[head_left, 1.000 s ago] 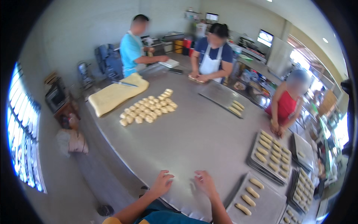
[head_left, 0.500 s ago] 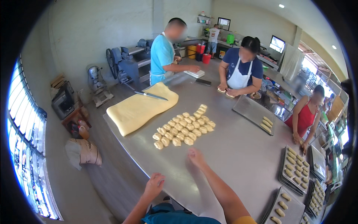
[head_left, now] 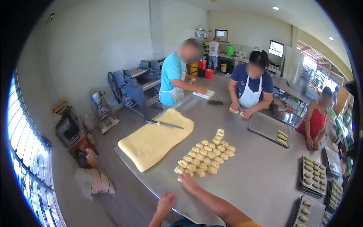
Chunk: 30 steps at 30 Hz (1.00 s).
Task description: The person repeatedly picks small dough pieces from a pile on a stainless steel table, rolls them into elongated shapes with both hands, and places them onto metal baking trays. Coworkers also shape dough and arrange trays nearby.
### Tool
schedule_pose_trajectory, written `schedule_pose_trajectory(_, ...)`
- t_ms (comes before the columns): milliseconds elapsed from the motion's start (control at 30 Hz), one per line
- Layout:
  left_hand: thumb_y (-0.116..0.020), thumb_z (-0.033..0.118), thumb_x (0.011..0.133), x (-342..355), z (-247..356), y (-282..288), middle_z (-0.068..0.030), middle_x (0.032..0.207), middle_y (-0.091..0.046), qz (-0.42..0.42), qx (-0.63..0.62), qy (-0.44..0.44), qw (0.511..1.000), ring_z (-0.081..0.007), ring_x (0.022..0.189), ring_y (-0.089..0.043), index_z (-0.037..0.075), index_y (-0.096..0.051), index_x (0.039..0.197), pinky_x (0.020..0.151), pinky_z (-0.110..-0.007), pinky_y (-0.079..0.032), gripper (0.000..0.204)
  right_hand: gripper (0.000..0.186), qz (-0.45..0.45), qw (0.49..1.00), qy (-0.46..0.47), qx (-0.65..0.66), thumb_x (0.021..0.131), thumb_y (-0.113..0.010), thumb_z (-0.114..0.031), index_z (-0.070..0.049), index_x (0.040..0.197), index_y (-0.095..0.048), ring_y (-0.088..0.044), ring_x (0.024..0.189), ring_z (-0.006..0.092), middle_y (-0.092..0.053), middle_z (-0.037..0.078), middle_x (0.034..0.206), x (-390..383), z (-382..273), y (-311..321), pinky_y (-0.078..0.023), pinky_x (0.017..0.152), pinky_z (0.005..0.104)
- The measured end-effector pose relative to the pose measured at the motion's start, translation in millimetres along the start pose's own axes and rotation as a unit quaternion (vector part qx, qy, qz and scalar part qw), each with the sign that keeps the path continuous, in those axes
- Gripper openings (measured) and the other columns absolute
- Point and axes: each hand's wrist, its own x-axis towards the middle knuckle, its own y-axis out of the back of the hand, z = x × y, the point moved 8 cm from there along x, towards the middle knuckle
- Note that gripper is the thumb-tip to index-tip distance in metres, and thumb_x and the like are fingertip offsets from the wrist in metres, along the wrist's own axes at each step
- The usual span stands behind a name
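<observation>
My right hand (head_left: 187,182) reaches to the near left corner of a cluster of pale dough pieces (head_left: 204,159), its fingers closed on one piece there. Lower down at the steel table's (head_left: 234,178) edge, my left hand (head_left: 165,202) has loosely curled fingers with nothing visible in them. Beyond my hands on the left lies a thick yellow dough sheet (head_left: 147,147), with a long knife (head_left: 164,124) lying on it.
Co-workers in light blue (head_left: 172,75), navy (head_left: 241,73) and red (head_left: 311,125) handle items around the table; another stands at the back (head_left: 213,51). A tray (head_left: 264,128) and stacked dough trays (head_left: 303,178) are on the right. Machines (head_left: 132,87) and a sack (head_left: 92,181) stand left.
My right hand has moved forward and left onto the dough cluster. My left hand has curled its fingers. The view has swung left and up, and the light-blue co-worker leans lower.
</observation>
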Motion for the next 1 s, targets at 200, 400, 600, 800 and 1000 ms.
schedule_pose_trajectory(200, -0.066, 0.005, 0.086, 50.2, 3.2, -9.2, -0.0182, 0.099, -0.068, -0.026, -0.002, -0.022, 0.999, -0.0367, 0.091, -0.068, 0.006, -0.069, 0.107, 0.078, -0.042, -0.055, 0.021, 0.037, -0.016, 0.874, -0.21, 0.437, 0.087, -0.074, -0.014, -0.008, 0.123, -0.063, -0.066, 0.097, 0.0191, -0.067, 0.007, 0.111, -86.1, 34.7, 28.8, -0.055, 0.08, 0.0333)
schedule_pose_trajectory(400, -0.065, 0.003, 0.089, 96.5, 33.9, -62.1, -0.0168, 0.101, -0.067, -0.087, 0.003, -0.116, 0.989, -0.0358, 0.089, -0.067, 0.003, -0.066, 0.109, 0.077, -0.042, -0.054, 0.02, 0.036, 0.223, 0.646, -0.383, 0.622, 0.096, -0.065, -0.014, -0.006, 0.13, -0.057, -0.066, 0.101, 0.0198, -0.066, 0.009, 0.116, -265.5, 85.4, 73.2, -0.056, 0.081, 0.0334)
schedule_pose_trajectory(600, -0.065, -0.001, 0.08, 118.7, 93.0, -141.9, -0.0111, 0.11, -0.061, -0.127, 0.099, -0.388, 0.907, -0.0322, 0.11, -0.057, 0.004, -0.066, 0.104, 0.09, -0.043, -0.049, 0.024, 0.033, 0.442, 0.538, -0.481, 0.533, 0.095, -0.063, -0.013, -0.008, 0.127, -0.057, -0.065, 0.1, 0.0193, -0.065, 0.008, 0.114, -411.2, 107.2, 121.8, -0.056, 0.076, 0.0293)
schedule_pose_trajectory(800, -0.062, 0.0, 0.078, 150.9, 65.0, -177.1, -0.0081, 0.114, -0.06, -0.229, 0.218, -0.394, 0.863, -0.0296, 0.112, -0.052, 0.005, -0.068, 0.107, 0.095, -0.037, -0.047, 0.029, 0.035, 0.498, 0.54, -0.44, 0.516, 0.093, -0.06, -0.007, -0.008, 0.127, -0.058, -0.066, 0.095, 0.0189, -0.065, 0.007, 0.11, -444.0, 99.1, 157.4, -0.057, 0.075, 0.0312)
schedule_pose_trajectory(1000, -0.066, -0.001, 0.075, 144.8, 92.5, -136.3, -0.0074, 0.094, -0.063, -0.142, 0.088, -0.257, 0.952, -0.0277, 0.095, -0.059, 0.006, -0.071, 0.093, 0.087, -0.038, -0.051, 0.02, 0.035, 0.423, 0.662, -0.451, 0.424, 0.091, -0.062, -0.008, -0.006, 0.125, -0.061, -0.066, 0.095, 0.0184, -0.067, 0.008, 0.106, -460.6, 105.1, 204.9, -0.057, 0.078, 0.0334)
